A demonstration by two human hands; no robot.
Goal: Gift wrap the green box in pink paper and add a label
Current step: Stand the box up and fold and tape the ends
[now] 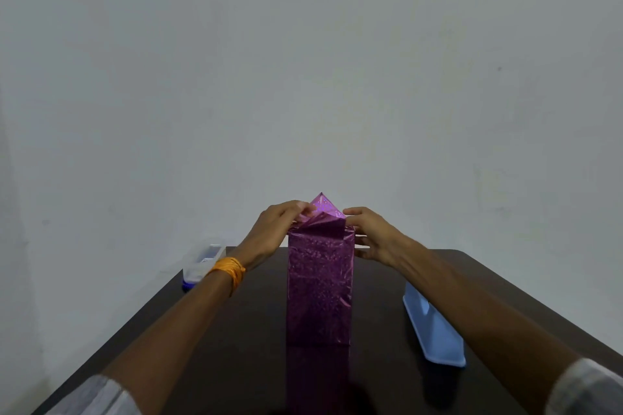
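Note:
A tall box stands upright on the dark table [242,330], fully covered in shiny pink paper [320,286]; none of the green box shows. At its top the paper folds into a pointed flap [322,204] that sticks up. My left hand [279,229] pinches the folded paper at the top left corner. My right hand [371,232] holds the top right side, thumb on the fold and fingers down the far side. No label is visible.
A clear plastic container with a blue base [202,266] sits at the table's far left corner. A light blue tray-like lid [435,330] lies on the right, beside my right forearm. A plain wall stands behind the table.

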